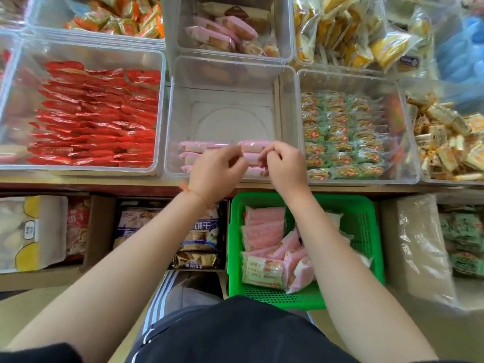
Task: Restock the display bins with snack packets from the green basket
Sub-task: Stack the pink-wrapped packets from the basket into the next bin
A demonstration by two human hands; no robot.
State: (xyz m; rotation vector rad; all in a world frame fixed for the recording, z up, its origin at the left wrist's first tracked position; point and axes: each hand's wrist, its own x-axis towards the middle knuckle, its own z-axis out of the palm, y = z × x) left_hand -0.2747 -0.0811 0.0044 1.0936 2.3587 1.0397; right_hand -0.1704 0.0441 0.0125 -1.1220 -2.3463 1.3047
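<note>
Both hands work at the near edge of the middle clear plastic display bin (230,82). The left hand (217,171) has its fingers curled, fingertips down among the pink-wrapped snack packets (201,146) lined along the bin's front wall; whether it actually pinches one cannot be told, since the packets sit behind the knuckles. The right hand (282,166) is curled too, its fingertips drawn together on the end of a pink packet in the top row — it appears to pinch that wrapper. The two hands are near each other but not touching. A thin red string bracelet (187,188) circles the left wrist.

That middle bin holds only those few rows of pink packets at the front; the rest of its floor shows pale. To its left, a clear bin of red foil packets (97,116); to its right, a clear bin of small green-and-yellow wrapped snacks (340,132). Further back, another clear bin holds pink-wrapped cakes (222,32), with orange packets (123,17) and yellow bagged snacks (351,35) to either side.

Below the bins, under the right forearm, sits the green perforated plastic basket (358,218) — inside it lie more pink packets (264,226) and one pale green-labelled packet (262,271), stacked loosely toward its left side. Cardboard boxes of larger bagged snacks (199,237) stand just left of the basket
</note>
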